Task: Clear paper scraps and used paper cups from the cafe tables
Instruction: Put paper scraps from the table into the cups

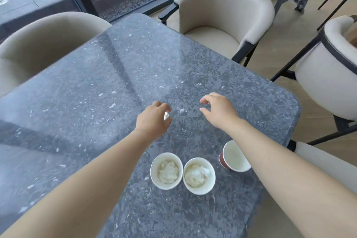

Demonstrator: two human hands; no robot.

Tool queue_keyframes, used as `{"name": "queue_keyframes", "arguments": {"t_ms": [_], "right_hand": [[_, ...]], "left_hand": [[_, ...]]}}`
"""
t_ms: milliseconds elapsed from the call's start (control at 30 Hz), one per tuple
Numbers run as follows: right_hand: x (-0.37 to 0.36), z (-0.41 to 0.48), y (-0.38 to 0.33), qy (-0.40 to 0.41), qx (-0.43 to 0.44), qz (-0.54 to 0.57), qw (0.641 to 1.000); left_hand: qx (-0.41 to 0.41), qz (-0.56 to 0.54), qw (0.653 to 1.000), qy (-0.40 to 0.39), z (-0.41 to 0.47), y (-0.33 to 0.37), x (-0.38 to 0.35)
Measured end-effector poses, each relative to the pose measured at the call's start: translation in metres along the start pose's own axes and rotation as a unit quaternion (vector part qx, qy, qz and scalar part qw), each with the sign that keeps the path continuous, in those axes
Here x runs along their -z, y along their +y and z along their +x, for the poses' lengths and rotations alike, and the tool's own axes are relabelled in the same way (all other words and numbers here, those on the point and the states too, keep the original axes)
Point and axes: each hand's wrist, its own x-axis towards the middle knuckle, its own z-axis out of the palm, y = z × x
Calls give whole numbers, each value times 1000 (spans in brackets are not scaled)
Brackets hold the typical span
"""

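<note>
Paper cups, three of them, stand close together on the near part of a grey speckled stone table (96, 102), between the person's two bare forearms. The left cup (153, 168) and the middle cup (212, 179) are upright and almost touching, and each holds a wad of crumpled white paper (168, 173). The third cup (231, 155) has a red outer wall, sits a little farther right and is partly covered by the right forearm; what shows of its inside looks bare. Both arms reach forward over the table past the cups. The left hand (152, 120) is palm down with its fingers curled in, and one small white paper scrap (166, 116) is pinched between its thumb and fingertips at the hand's right edge. The right hand (218, 110) hovers just beside it, palm down, thumb and forefinger (204, 99) spread apart in a loose curve and holding nothing. One pale fleck (181, 110) lies on the table in the gap between the two hands, near the right thumb; I cannot tell whether it is paper or part of the stone's pattern. Four cream chairs (222, 15) stand round the table, one at the left, one at the far side and two at the right.
</note>
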Motion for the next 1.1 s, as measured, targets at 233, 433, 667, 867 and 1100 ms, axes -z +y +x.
{"name": "queue_keyframes", "arguments": {"t_ms": [233, 433, 667, 867, 1100], "right_hand": [[-23, 44, 22, -57, -5, -55, 997], [-34, 55, 31, -82, -14, -30, 996], [-5, 31, 65, 10, -29, 65, 997], [-1, 0, 94, -8, -31, 39, 999], [-17, 2, 99, -23, -36, 39, 998]], "left_hand": [[1, 24, 998, -63, 21, -11, -26], [-24, -1, 997, -71, 28, -12, -33], [-85, -20, 993, -74, 33, 18, -26], [-107, -5, 991, -85, 24, 35, -25], [-72, -20, 995, -62, 3, 24, -11]]}}
